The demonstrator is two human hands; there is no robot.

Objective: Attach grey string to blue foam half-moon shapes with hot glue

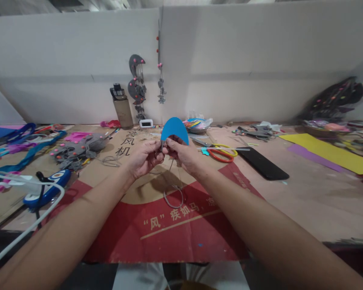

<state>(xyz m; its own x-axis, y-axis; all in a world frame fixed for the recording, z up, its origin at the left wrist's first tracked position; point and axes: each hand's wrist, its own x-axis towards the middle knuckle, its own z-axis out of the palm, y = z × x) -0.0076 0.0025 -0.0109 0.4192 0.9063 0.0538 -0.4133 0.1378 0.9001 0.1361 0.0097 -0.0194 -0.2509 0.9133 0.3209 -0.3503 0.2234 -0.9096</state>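
Note:
A blue rounded piece (pixel 174 128), flat like felt or card, stands up between my two hands above the cardboard sheet (pixel 184 237). My left hand (pixel 148 156) is closed in a pinch at its lower left edge, beside a small grey bit. My right hand (pixel 180 152) pinches the lower edge of the same piece, fingertips almost touching those of the left. From between the hands a thin grey cord (pixel 173 203) hangs down and ends in a loop over the red part of the cardboard. My fingers hide where the cord meets the blue piece.
Right of my hands lie red-and-yellow-handled scissors (pixel 222 153) and a black phone (pixel 263 163). A bottle (pixel 123 108) and a small white clock (pixel 146 123) stand at the back. On the left are grey felt pieces (pixel 78 151) and a blue power strip (pixel 51 189) with a white cable.

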